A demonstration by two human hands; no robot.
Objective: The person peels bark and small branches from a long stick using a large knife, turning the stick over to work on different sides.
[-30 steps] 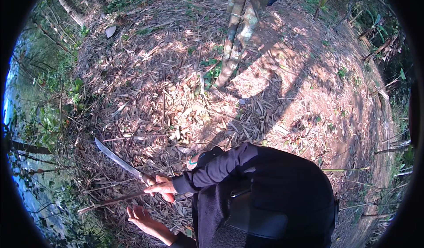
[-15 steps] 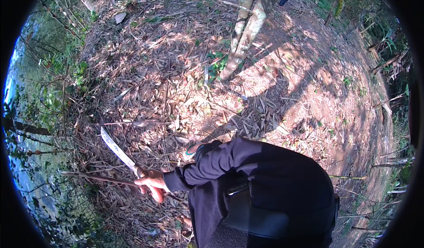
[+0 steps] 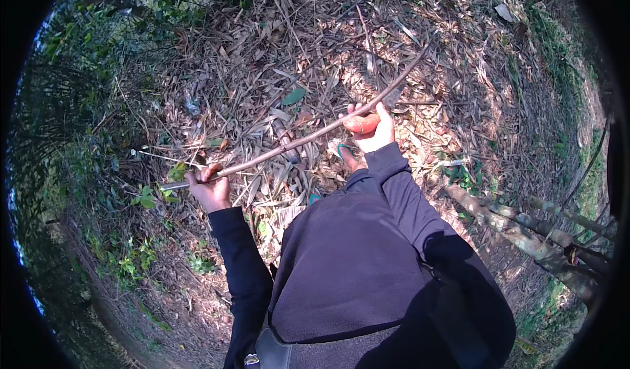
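Observation:
A long, slightly curved brown stick (image 3: pixel 289 147) runs slantwise across the view, from lower left up to the far right. My left hand (image 3: pixel 209 190) is closed around its lower end, and a short greyish tip pokes out beyond the fist. Farther along, my right hand (image 3: pixel 380 134) is closed with the stick lying across its fingers. In the same hand shows a rounded orange-brown handle (image 3: pixel 362 124), which looks like the machete's; its blade cannot be clearly made out past the stick.
Dry leaf litter (image 3: pixel 256 86) covers the ground. A dark short cylindrical piece (image 3: pixel 285 139) lies beneath the stick. Green shrubs (image 3: pixel 147 198) grow on the left. Several thick branches (image 3: pixel 518 238) stretch in from the right. My foot in a sandal (image 3: pixel 348 155) shows below my right hand.
The view has swung round, and the other person's legs are out of sight. The stick is now raised across both hands. The machete's blade, plain before, no longer shows clearly.

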